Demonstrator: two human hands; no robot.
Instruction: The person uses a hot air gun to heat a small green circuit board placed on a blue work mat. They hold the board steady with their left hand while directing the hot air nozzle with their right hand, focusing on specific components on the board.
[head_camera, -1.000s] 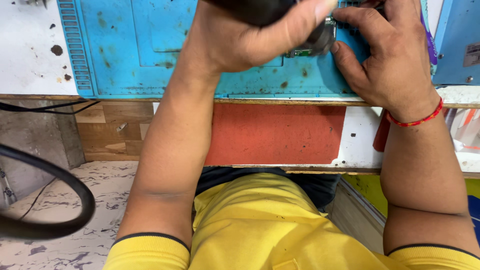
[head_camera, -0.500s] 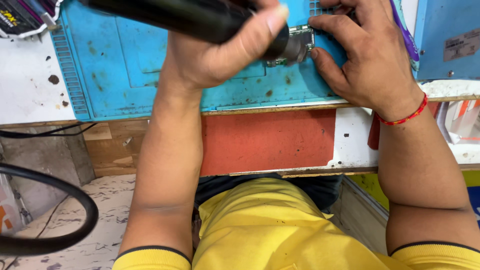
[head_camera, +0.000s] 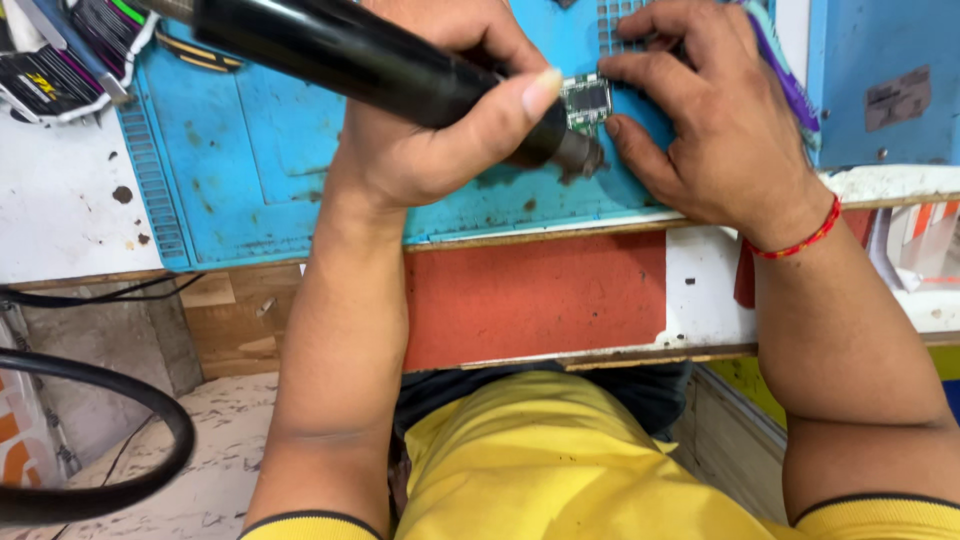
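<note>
Small green circuit board (head_camera: 586, 101) lies on the blue mat (head_camera: 250, 150), near the desk (head_camera: 60, 215) front edge. Right hand (head_camera: 715, 130) fingers pinch its right side. Left hand (head_camera: 440, 130) fingers wrap the black tool (head_camera: 340, 55), nozzle just beside the board. Open mat lies leftward.
</note>
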